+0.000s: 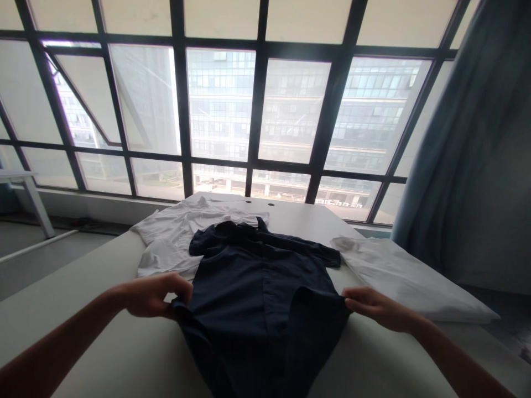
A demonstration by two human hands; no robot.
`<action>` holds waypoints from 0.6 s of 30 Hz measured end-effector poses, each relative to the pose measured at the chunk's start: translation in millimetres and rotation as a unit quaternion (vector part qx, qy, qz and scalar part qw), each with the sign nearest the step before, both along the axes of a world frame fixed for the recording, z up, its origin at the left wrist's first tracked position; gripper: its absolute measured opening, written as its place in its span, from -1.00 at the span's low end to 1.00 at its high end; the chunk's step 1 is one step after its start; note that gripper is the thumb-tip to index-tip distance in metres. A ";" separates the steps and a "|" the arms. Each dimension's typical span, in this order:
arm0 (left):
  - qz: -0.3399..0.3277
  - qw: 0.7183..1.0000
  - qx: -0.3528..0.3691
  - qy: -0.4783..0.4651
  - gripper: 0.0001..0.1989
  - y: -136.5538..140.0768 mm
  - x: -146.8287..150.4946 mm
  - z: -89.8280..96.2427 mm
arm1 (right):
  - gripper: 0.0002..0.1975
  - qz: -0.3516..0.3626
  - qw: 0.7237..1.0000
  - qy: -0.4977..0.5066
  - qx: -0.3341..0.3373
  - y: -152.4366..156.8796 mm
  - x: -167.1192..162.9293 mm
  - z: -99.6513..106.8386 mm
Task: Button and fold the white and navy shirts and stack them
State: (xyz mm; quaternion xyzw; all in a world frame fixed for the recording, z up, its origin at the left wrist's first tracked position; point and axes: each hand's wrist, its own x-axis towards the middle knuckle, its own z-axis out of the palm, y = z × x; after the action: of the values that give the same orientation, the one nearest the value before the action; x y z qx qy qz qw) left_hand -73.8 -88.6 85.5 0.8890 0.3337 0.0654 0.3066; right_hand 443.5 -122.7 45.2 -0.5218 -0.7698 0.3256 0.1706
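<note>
A dark navy shirt lies spread on the white table, its collar and short sleeves toward the window. On the left, my left hand pinches one side edge of the shirt near the hem. Across from it, my right hand grips the opposite side edge between thumb and fingers. Both edges are lifted a little, and the cloth sags between them toward me. The right part of the shirt folds over in a dark curve. The shirt's lowest part runs out of view at the bottom.
A crumpled white garment lies at the back left, partly under the navy shirt. Folded white cloth rests at the right edge of the table. A grey-blue curtain hangs on the right. Large windows stand behind the table.
</note>
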 end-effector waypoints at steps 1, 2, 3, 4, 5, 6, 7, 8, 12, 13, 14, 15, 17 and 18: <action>0.007 1.000 -0.007 -0.013 -0.75 1.2 -2.1 1.7 | -0.49 0.005 1.000 0.023 -0.018 2.2 2.9 -0.3; 0.011 0.999 -0.019 -0.025 -0.71 2.0 -3.4 2.7 | -0.50 0.012 0.998 0.047 -0.035 3.7 4.8 -0.4; 0.012 0.999 -0.032 -0.038 -0.69 2.2 -4.1 3.3 | -0.52 0.017 0.996 0.069 -0.047 4.3 5.9 0.0; 0.008 0.998 -0.047 -0.051 -0.67 1.8 -4.5 3.6 | -0.55 0.022 0.994 0.089 -0.058 3.9 6.5 1.0; -0.001 0.996 -0.066 -0.065 -0.66 0.9 -5.1 3.8 | -0.57 0.028 0.991 0.109 -0.067 2.6 7.1 2.8; -0.014 0.992 -0.092 -0.082 -0.65 -0.5 -5.9 4.0 | -0.60 0.033 0.988 0.134 -0.070 0.4 8.0 5.3; -0.028 0.987 -0.123 -0.100 -0.65 -2.2 -7.0 4.3 | -0.63 0.037 0.984 0.160 -0.071 -2.3 9.5 8.4; -0.042 0.979 -0.159 -0.118 -0.64 -3.9 -8.1 4.6 | -0.65 0.042 0.980 0.181 -0.069 -5.4 11.7 12.2; -0.061 0.953 -0.255 -0.153 -0.60 -8.7 -5.9 3.9 | -0.57 0.072 0.980 0.146 -0.115 -14.3 22.1 27.2; -0.055 0.959 -0.240 -0.140 -0.60 -9.0 -2.4 2.8 | -0.53 0.069 0.982 0.112 -0.132 -14.4 22.7 29.3; -0.045 0.970 -0.205 -0.119 -0.61 -9.0 2.4 0.8 | -0.50 0.056 0.985 0.080 -0.141 -13.6 21.8 30.1; -0.032 0.984 -0.153 -0.090 -0.64 -8.8 8.2 -2.1 | -0.47 0.039 0.988 0.050 -0.141 -12.2 19.1 29.5; -0.011 0.999 -0.032 -0.040 -0.71 -7.7 20.9 -11.5 | -0.45 0.001 0.994 0.000 -0.107 -8.3 9.1 24.5; -0.008 1.000 0.018 -0.023 -0.73 -6.8 27.0 -17.9 | -0.44 -0.012 0.997 -0.023 -0.078 -6.4 2.6 20.4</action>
State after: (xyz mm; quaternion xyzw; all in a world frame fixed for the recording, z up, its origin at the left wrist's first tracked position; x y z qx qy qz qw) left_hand -46.9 -95.5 67.6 0.8953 0.3186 0.0895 0.2982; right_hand 446.0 -129.1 65.6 -0.5504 -0.7393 0.3702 0.1158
